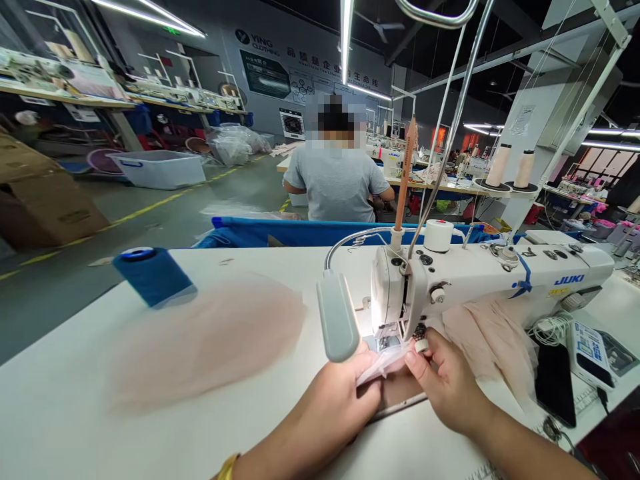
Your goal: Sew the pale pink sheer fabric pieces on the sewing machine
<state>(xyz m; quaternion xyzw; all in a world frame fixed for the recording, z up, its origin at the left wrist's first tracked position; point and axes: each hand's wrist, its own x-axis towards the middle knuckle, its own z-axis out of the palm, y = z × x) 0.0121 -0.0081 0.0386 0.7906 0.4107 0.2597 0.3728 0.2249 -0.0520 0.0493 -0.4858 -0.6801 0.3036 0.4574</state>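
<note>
A white sewing machine [480, 267] stands on the table, its needle area lit. Just in front of the presser foot, my left hand [345, 387] pinches the left part of a sheer pale pink fabric [383, 365]. On the other side, my right hand [445, 383] grips the same fabric between thumb and fingers, close to the needle. The fabric's edge lies bunched under the foot area; the exact stitch point is hidden. More sheer pink fabric [493, 340] is heaped beneath the machine arm. A flat sheer pink piece [215, 347] is spread on the table to the left.
A blue thread cone [153, 277] lies at the table's far left. A grey lamp head [337, 317] hangs left of the needle. A black phone [555, 383] and a white box [590, 353] rest at right. Ahead sits a person in a grey shirt [335, 183].
</note>
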